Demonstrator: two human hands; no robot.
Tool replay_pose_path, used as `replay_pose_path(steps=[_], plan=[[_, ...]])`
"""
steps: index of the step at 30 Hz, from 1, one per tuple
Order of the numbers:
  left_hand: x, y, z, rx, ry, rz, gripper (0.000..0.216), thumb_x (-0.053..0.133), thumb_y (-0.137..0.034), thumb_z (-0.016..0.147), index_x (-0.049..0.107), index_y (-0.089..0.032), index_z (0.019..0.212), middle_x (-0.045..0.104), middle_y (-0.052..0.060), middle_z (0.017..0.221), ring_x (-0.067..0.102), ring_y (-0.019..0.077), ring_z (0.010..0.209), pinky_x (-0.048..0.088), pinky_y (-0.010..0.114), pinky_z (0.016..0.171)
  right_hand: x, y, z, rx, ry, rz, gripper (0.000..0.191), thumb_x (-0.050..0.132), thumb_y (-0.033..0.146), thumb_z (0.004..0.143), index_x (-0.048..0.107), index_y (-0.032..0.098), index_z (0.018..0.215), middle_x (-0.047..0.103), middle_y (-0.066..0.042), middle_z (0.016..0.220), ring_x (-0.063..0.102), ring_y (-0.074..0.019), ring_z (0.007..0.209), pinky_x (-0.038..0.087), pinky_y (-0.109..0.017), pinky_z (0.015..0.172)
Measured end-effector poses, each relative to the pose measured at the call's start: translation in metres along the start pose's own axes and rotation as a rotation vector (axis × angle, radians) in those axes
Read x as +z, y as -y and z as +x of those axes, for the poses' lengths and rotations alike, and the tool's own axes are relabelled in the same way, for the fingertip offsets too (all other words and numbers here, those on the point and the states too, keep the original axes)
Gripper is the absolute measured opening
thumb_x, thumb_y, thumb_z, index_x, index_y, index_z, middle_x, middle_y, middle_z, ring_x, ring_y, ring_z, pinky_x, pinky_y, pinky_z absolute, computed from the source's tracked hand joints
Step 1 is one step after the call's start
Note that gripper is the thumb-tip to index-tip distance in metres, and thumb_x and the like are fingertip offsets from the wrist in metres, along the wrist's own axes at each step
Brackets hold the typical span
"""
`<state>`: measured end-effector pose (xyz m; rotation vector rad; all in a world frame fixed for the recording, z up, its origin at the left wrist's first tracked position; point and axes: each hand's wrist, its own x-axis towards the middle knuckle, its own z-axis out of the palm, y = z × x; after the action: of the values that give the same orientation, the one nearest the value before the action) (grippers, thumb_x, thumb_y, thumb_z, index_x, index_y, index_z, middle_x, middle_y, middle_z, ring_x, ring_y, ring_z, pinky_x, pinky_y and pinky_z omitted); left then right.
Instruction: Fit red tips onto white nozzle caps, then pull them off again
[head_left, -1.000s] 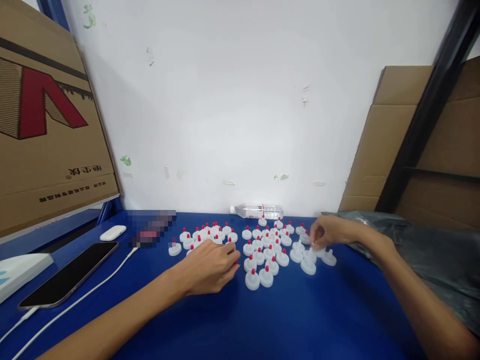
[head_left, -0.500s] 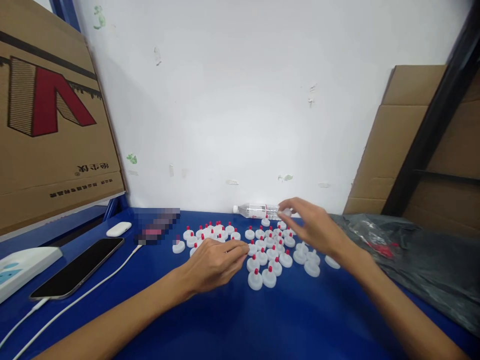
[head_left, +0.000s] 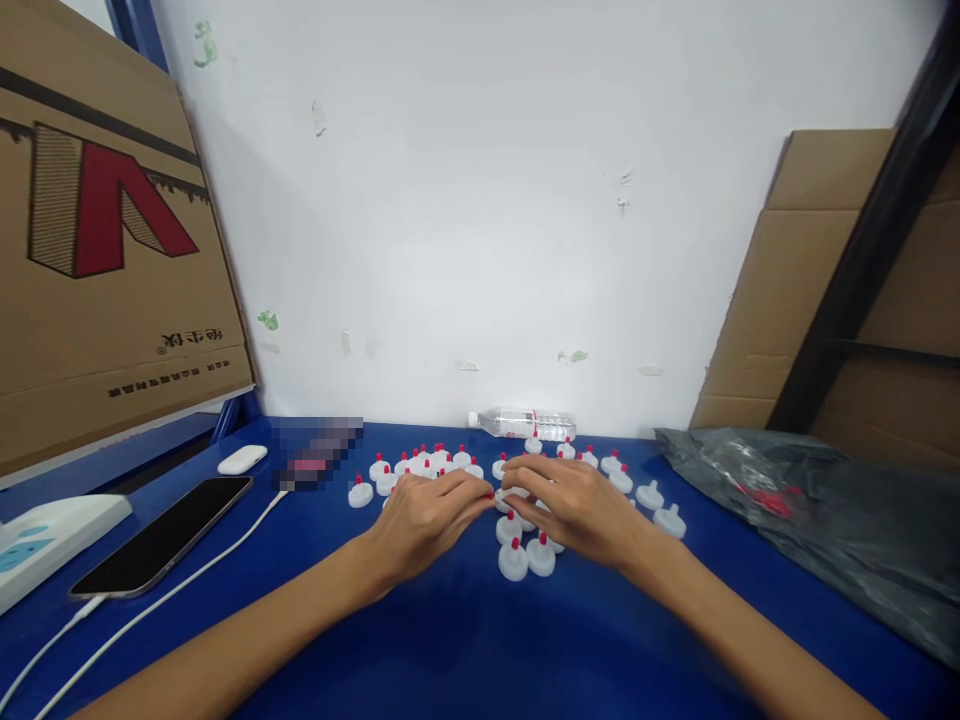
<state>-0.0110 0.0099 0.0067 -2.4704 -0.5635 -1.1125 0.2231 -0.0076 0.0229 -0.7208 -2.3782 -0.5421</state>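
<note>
My left hand (head_left: pixel 431 515) is closed in a pinch, with a small red tip cap (head_left: pixel 490 496) at its fingertips. Facing it, my right hand (head_left: pixel 574 500) has its fingers bent around a white nozzle cap (head_left: pixel 505 494), mostly covered by those fingers. The two sets of fingertips nearly meet; whether the two pieces touch is hard to tell. Red-tipped white nozzle caps (head_left: pixel 513 562) stand below and behind the right hand. Another group of red-tipped caps (head_left: pixel 361 493) stands behind the left hand. White caps without red tips (head_left: pixel 670 522) sit right of the right hand.
A clear plastic bottle (head_left: pixel 517 423) lies along the wall. At left are a phone (head_left: pixel 165 535) with a white cable, a white case (head_left: pixel 242 460) and a power strip (head_left: pixel 52 545). A grey plastic bag (head_left: pixel 825 540) covers the right side; a cardboard box (head_left: pixel 112 300) stands far left.
My right hand has come from beside the bottle down and left to my left hand, bringing a whitish cap. My left hand has stayed nearly in place, still pinching.
</note>
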Motion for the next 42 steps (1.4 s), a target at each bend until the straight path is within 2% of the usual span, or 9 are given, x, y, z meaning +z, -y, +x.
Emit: replay_pose_path(steps=[7, 10, 13, 19, 24, 29, 35, 39, 42], plan=[[0.001, -0.001, 0.000, 0.023, -0.025, -0.022, 0.010, 0.057, -0.023, 0.099, 0.065, -0.017, 0.100, 0.075, 0.000, 0.086, 0.069, 0.0093, 0.067, 0.044, 0.017, 0.053, 0.007, 0.004, 0.000, 0.028, 0.001, 0.012, 0.013, 0.048, 0.021, 0.101, 0.058, 0.019, 0.110, 0.070, -0.008, 0.110, 0.071, -0.0184, 0.091, 0.058, -0.030, 0.074], [0.002, 0.000, -0.001, 0.027, -0.034, -0.044, 0.012, 0.056, -0.019, 0.099, 0.065, -0.018, 0.107, 0.076, 0.002, 0.094, 0.072, 0.0106, 0.074, 0.047, 0.017, 0.057, 0.007, 0.006, 0.001, 0.053, 0.000, 0.029, 0.012, 0.047, 0.020, 0.101, 0.056, 0.019, 0.108, 0.070, -0.008, 0.109, 0.071, -0.0194, 0.093, 0.059, -0.032, 0.077], [0.002, 0.001, -0.002, 0.016, -0.016, -0.083, 0.016, 0.054, -0.016, 0.099, 0.064, -0.018, 0.111, 0.076, 0.002, 0.097, 0.072, 0.0106, 0.078, 0.049, 0.017, 0.061, 0.006, 0.008, 0.002, 0.104, 0.009, 0.041, 0.011, 0.047, 0.020, 0.101, 0.056, 0.020, 0.107, 0.070, -0.008, 0.105, 0.070, -0.0188, 0.089, 0.058, -0.031, 0.074], [0.005, -0.003, -0.001, -0.031, 0.016, -0.046, 0.013, 0.055, -0.023, 0.100, 0.066, -0.018, 0.102, 0.074, 0.001, 0.085, 0.069, 0.0107, 0.065, 0.041, 0.019, 0.051, 0.007, 0.010, 0.001, 0.139, 0.069, 0.072, 0.012, 0.053, 0.018, 0.098, 0.053, 0.021, 0.110, 0.068, -0.006, 0.101, 0.069, -0.0196, 0.084, 0.056, -0.031, 0.068], [0.009, 0.002, -0.003, -0.121, 0.068, -0.004, 0.021, 0.048, -0.030, 0.103, 0.065, -0.018, 0.103, 0.074, 0.002, 0.087, 0.070, 0.0133, 0.069, 0.040, 0.021, 0.053, 0.008, 0.009, 0.000, 0.101, 0.095, 0.100, 0.034, 0.059, 0.014, 0.093, 0.045, 0.022, 0.124, 0.067, -0.008, 0.110, 0.069, -0.0211, 0.094, 0.058, -0.033, 0.075], [0.010, 0.011, -0.004, -0.151, 0.124, 0.001, 0.028, 0.038, -0.033, 0.106, 0.063, -0.019, 0.103, 0.074, 0.001, 0.093, 0.071, 0.0151, 0.077, 0.041, 0.022, 0.056, 0.009, 0.011, 0.003, 0.027, 0.072, 0.096, 0.022, 0.051, 0.014, 0.099, 0.047, 0.019, 0.120, 0.067, -0.009, 0.108, 0.067, -0.0206, 0.098, 0.057, -0.036, 0.084], [0.008, 0.006, -0.003, -0.232, 0.225, -0.088, 0.019, 0.044, -0.029, 0.104, 0.061, -0.020, 0.102, 0.071, 0.001, 0.092, 0.067, 0.0154, 0.074, 0.043, 0.024, 0.059, 0.008, 0.008, 0.004, 0.000, 0.051, 0.087, 0.025, 0.051, 0.017, 0.100, 0.047, 0.019, 0.124, 0.069, -0.006, 0.099, 0.068, -0.0187, 0.088, 0.055, -0.034, 0.080], [0.007, 0.003, -0.001, -0.276, 0.222, -0.150, 0.018, 0.046, -0.029, 0.103, 0.062, -0.020, 0.102, 0.071, 0.001, 0.093, 0.067, 0.0160, 0.079, 0.045, 0.025, 0.065, 0.006, 0.007, 0.004, -0.040, 0.021, 0.060, 0.027, 0.054, 0.014, 0.098, 0.049, 0.018, 0.125, 0.070, -0.006, 0.099, 0.069, -0.0188, 0.087, 0.055, -0.032, 0.076], [0.008, 0.003, -0.002, -0.321, 0.220, -0.220, 0.017, 0.049, -0.030, 0.102, 0.063, -0.020, 0.101, 0.070, 0.001, 0.091, 0.065, 0.0146, 0.076, 0.046, 0.025, 0.067, 0.007, 0.007, 0.003, -0.049, 0.000, 0.046, 0.024, 0.053, 0.015, 0.099, 0.051, 0.017, 0.123, 0.071, -0.006, 0.096, 0.070, -0.0186, 0.084, 0.055, -0.032, 0.074]])
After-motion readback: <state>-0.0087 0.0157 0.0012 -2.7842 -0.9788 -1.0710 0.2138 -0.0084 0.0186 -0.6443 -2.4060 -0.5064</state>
